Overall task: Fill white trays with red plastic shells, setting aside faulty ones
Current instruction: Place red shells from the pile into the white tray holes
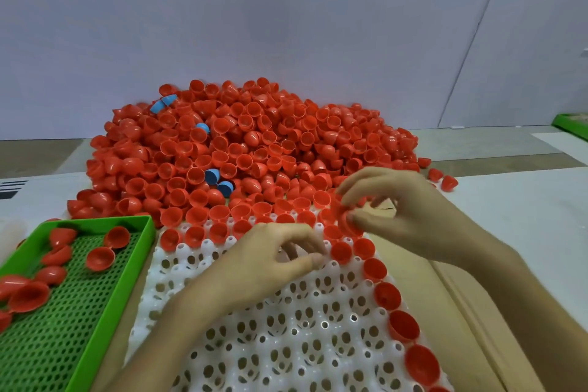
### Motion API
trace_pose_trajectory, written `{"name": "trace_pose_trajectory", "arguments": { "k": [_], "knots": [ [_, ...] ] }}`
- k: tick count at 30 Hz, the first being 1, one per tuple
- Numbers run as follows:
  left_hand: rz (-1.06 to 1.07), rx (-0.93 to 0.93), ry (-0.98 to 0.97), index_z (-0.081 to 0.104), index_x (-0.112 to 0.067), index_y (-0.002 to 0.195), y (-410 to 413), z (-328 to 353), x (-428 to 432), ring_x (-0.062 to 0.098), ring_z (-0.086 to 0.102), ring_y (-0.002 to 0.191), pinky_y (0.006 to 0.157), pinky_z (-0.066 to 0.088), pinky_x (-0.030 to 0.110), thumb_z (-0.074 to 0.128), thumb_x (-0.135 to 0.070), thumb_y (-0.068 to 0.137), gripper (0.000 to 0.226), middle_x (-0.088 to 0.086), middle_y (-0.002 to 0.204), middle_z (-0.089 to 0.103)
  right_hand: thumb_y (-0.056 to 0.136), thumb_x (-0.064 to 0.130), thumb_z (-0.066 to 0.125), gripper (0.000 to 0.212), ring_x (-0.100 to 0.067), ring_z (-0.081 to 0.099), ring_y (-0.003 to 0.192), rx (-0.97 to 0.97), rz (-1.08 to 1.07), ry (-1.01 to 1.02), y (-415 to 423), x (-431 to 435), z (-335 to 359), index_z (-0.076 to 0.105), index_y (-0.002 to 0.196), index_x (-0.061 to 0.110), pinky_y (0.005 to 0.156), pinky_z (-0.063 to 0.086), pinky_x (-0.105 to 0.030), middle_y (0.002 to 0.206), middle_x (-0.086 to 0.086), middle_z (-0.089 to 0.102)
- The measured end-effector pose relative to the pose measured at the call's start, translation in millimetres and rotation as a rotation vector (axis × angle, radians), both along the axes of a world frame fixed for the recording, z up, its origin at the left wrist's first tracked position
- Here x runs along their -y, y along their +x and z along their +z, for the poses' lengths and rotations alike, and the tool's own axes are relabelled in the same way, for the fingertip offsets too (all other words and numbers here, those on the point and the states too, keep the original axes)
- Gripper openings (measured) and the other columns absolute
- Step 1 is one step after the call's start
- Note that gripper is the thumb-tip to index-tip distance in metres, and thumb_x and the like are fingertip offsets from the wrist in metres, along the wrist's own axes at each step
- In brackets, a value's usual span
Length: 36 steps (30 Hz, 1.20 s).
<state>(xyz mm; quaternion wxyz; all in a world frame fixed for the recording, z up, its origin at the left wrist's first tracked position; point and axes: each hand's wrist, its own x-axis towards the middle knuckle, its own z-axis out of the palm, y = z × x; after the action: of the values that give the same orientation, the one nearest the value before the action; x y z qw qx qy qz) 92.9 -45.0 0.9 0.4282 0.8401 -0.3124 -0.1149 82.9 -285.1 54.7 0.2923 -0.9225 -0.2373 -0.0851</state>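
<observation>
A white perforated tray (286,328) lies in front of me. Red shells (399,325) fill its far rows and its right-hand column. A big heap of red shells (254,143) rises behind it. My right hand (404,213) pinches a red shell (345,216) over the tray's far right part. My left hand (270,261) hovers over the tray's middle with curled fingers, thumb near the forefinger; nothing shows between them.
A green perforated bin (95,289) at the left holds several red shells. A few blue shells (216,178) lie in the heap. Two stray red shells (444,180) sit right of it. A white wall stands behind; a green tray corner (569,124) shows at far right.
</observation>
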Motion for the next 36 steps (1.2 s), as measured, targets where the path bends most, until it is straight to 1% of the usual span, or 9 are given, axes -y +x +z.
{"name": "trace_pose_trajectory", "arguments": {
  "k": [3,6,9,13,20,23,27,32,36],
  "knots": [
    [-0.025,-0.013,0.043,0.073,-0.040,0.101,-0.2,-2.4,0.0,-0.009,0.063,0.091,0.073,0.043,0.002,0.064,-0.040,0.096,0.010,-0.037,0.101,0.065,0.080,0.061,0.053,0.024,0.001,0.058,0.100,0.012,-0.039,-0.274,-18.8,6.6,-7.6,0.068,0.093,0.047,0.073,0.053,-0.029,0.108,0.033,0.054],
    [-0.036,-0.015,0.068,0.073,-0.040,0.103,0.8,-4.1,0.0,-0.011,0.062,0.092,0.073,0.042,0.002,0.065,-0.038,0.096,0.011,-0.039,0.104,0.064,0.079,0.050,0.065,0.010,0.007,0.047,0.095,0.017,-0.019,-0.390,-33.6,2.1,-13.6,0.067,0.089,0.048,0.069,0.039,-0.014,0.097,0.028,0.047],
    [-0.045,-0.009,0.084,0.073,-0.041,0.105,1.5,-5.6,0.0,-0.010,0.062,0.092,0.073,0.043,0.002,0.064,-0.038,0.097,0.012,-0.038,0.108,0.064,0.081,0.040,0.073,0.010,0.008,0.042,0.094,-0.018,-0.010,-0.427,-44.0,-6.5,-19.2,0.069,0.089,0.045,0.074,0.039,-0.011,0.090,0.026,0.042],
    [-0.049,-0.020,0.091,0.072,-0.040,0.106,2.2,-7.0,0.5,-0.009,0.063,0.089,0.069,0.045,0.005,0.063,-0.038,0.098,0.013,-0.036,0.107,0.065,0.086,0.038,0.068,0.010,0.007,0.040,0.089,-0.093,-0.009,-0.454,-48.0,-15.1,-21.3,0.069,0.096,0.041,0.074,0.033,-0.010,0.085,0.020,0.040],
    [-0.060,-0.006,0.121,0.070,-0.043,0.108,1.4,-7.7,0.6,-0.009,0.062,0.094,0.071,0.045,0.009,0.061,-0.039,0.098,0.014,-0.036,0.109,0.064,0.087,0.036,0.066,0.016,-0.005,0.046,0.088,-0.127,-0.034,-0.543,-46.5,-20.4,-22.8,0.070,0.102,0.037,0.091,0.036,-0.023,0.087,0.018,0.047],
    [-0.060,-0.008,0.111,0.070,-0.043,0.108,1.1,-7.2,0.5,-0.009,0.062,0.094,0.070,0.048,0.010,0.061,-0.039,0.098,0.014,-0.036,0.108,0.064,0.088,0.038,0.064,0.015,-0.005,0.046,0.088,-0.123,-0.027,-0.566,-46.5,-20.8,-21.8,0.069,0.102,0.036,0.092,0.037,-0.026,0.088,0.018,0.047],
    [-0.059,-0.024,0.090,0.071,-0.041,0.108,0.4,-6.3,0.8,-0.009,0.063,0.093,0.069,0.048,0.007,0.061,-0.037,0.099,0.014,-0.034,0.108,0.066,0.090,0.042,0.063,0.018,-0.001,0.043,0.088,-0.134,-0.007,-0.537,-46.6,-17.3,-19.9,0.068,0.106,0.037,0.089,0.037,-0.024,0.088,0.019,0.045],
    [-0.056,-0.022,0.091,0.071,-0.040,0.108,-0.1,-5.4,1.3,-0.011,0.063,0.091,0.071,0.045,0.004,0.062,-0.035,0.099,0.013,-0.037,0.103,0.065,0.090,0.048,0.064,0.014,0.005,0.046,0.091,-0.149,0.004,-0.434,-42.2,-5.6,-10.5,0.071,0.100,0.042,0.072,0.037,-0.016,0.083,0.023,0.048],
    [-0.052,-0.024,0.091,0.070,-0.041,0.108,-0.7,-5.3,0.6,-0.011,0.063,0.094,0.071,0.046,0.005,0.061,-0.036,0.099,0.013,-0.035,0.107,0.065,0.087,0.042,0.061,0.013,-0.007,0.059,0.075,-0.010,-0.128,-0.101,-25.0,4.2,-3.0,0.073,0.086,0.039,0.062,0.048,-0.022,0.077,0.017,0.063]
  ]
}}
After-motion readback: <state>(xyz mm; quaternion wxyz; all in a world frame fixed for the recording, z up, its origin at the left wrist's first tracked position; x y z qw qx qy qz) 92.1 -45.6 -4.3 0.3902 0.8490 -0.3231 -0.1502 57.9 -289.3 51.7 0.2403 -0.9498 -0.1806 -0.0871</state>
